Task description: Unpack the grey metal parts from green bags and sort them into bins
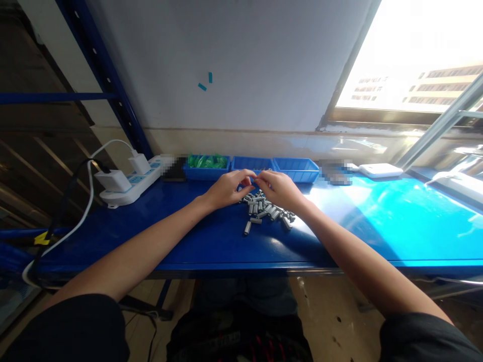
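Note:
My left hand (pixel 229 190) and my right hand (pixel 281 191) meet at the fingertips above a pile of small grey metal cylinders (pixel 260 206). Both are closed in a pinch, thumb against forefinger. Whatever sits between the fingertips is too small and too covered to name. Two cylinders lie apart at the near side of the pile, one of them a loose grey cylinder (pixel 247 228). Just behind my hands stands the middle blue bin (pixel 241 162), partly hidden, with some small pieces inside.
Left of it, a blue bin (pixel 207 174) holds green pieces (pixel 207 161); another blue bin (pixel 298 177) stands right. A power strip (pixel 151 173) with plugs and cables lies at the left. A white device (pixel 380 170) lies on the blue table (pixel 211 246) near the window.

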